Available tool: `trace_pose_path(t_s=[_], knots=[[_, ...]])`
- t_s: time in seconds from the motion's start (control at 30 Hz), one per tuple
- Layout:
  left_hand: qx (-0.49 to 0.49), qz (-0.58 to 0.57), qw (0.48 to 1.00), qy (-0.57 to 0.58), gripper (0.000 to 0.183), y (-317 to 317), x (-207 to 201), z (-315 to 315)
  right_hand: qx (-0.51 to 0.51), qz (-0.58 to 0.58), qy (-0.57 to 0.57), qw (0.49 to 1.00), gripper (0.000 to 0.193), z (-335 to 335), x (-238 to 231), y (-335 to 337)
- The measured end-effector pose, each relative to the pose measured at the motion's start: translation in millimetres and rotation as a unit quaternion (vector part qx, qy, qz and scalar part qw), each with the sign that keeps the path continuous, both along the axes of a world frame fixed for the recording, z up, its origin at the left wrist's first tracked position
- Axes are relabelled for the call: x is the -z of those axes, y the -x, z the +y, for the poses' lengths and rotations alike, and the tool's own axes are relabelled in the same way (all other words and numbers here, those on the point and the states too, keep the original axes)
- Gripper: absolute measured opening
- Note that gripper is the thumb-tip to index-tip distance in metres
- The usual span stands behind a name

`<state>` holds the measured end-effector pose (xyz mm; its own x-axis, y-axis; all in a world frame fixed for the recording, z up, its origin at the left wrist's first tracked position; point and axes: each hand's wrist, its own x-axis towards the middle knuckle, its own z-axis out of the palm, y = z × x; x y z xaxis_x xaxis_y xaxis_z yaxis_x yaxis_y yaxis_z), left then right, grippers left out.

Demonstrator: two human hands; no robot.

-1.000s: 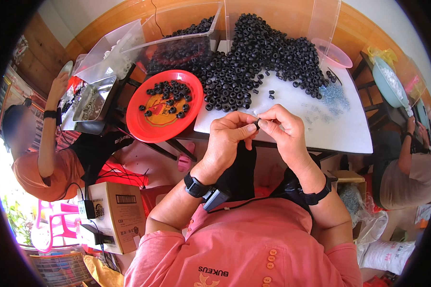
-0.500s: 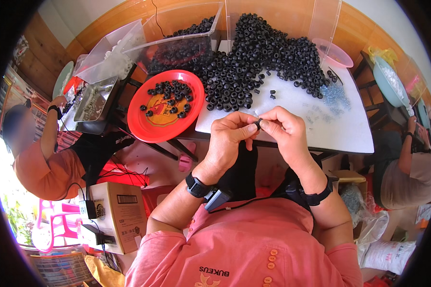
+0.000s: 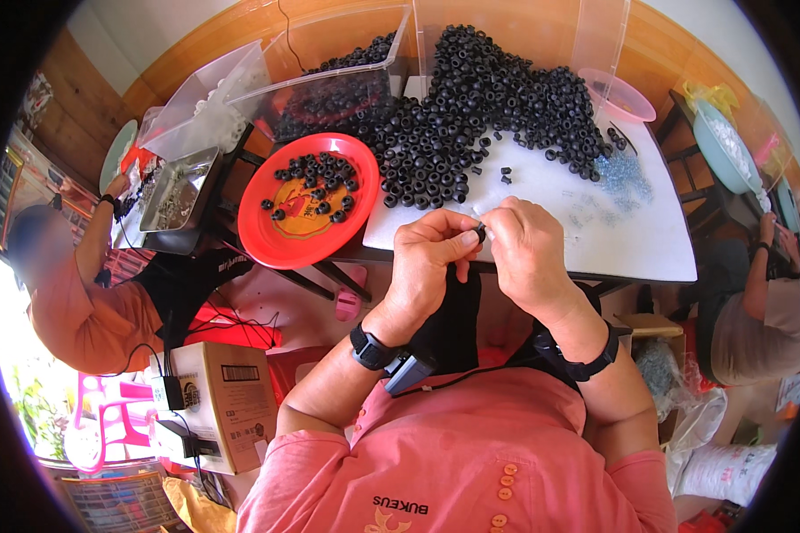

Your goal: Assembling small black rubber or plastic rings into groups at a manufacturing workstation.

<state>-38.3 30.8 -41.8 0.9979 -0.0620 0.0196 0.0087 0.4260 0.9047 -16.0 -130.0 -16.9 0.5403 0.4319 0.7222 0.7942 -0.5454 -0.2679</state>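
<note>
Just past the table's front edge, my left hand (image 3: 425, 262) pinches a small black rubbery piece (image 3: 481, 232) between thumb and fingertips. My right hand (image 3: 529, 253) is closed against it from the other side, fingers curled over; what they grip is mostly hidden. A tiny pale bit shows between the fingertips. Beyond my hands a big heap of black ring-shaped parts (image 3: 427, 164) covers the back of the white table top (image 3: 631, 240). To the right lie small clear bluish pieces (image 3: 622, 178). A red plate (image 3: 258, 238) on the left holds some black parts.
A clear bin (image 3: 329, 84) of black parts stands at the back left, near a metal tray (image 3: 180, 191). A pink bowl (image 3: 620, 96) sits back right. Co-workers sit on both sides. A cardboard box (image 3: 227, 404) stands on the floor at left.
My right hand has turned, its fingers curling over toward the black piece, which now shows less. My left hand keeps its pinch almost in place.
</note>
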Motion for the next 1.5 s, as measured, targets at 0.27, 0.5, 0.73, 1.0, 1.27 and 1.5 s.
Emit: trace_pose_path(t_s=[0.27,0.5,0.73,1.0,1.27,1.5], knots=[[-0.012,0.002,1.000,0.002,0.008,3.0,-5.8,-1.4,-0.023,0.016,-0.044,0.999,0.018,0.1,4.3,5.8],[-0.018,0.002,1.000,0.006,0.009,15.5,-9.9,-9.4,0.038,-0.016,-0.066,0.997,0.024,9.6,14.8,17.1],[0.022,0.004,0.996,-0.089,0.013,24.0,-18.2,-8.5,0.028,-0.048,-0.012,0.998,0.028,-4.7,7.9,16.5],[0.039,0.026,0.996,-0.080,0.013,27.0,-10.2,-7.6,0.000,0.017,0.001,1.000,0.028,-8.8,8.3,23.9],[0.069,0.043,0.995,-0.061,0.016,30.2,-10.5,-9.4,-0.004,-0.055,0.012,0.998,0.026,-9.2,8.9,27.4],[-0.003,-0.044,0.957,-0.286,0.012,34.5,-15.8,6.7,0.020,0.084,0.099,0.991,0.028,-6.8,-2.6,23.7]])
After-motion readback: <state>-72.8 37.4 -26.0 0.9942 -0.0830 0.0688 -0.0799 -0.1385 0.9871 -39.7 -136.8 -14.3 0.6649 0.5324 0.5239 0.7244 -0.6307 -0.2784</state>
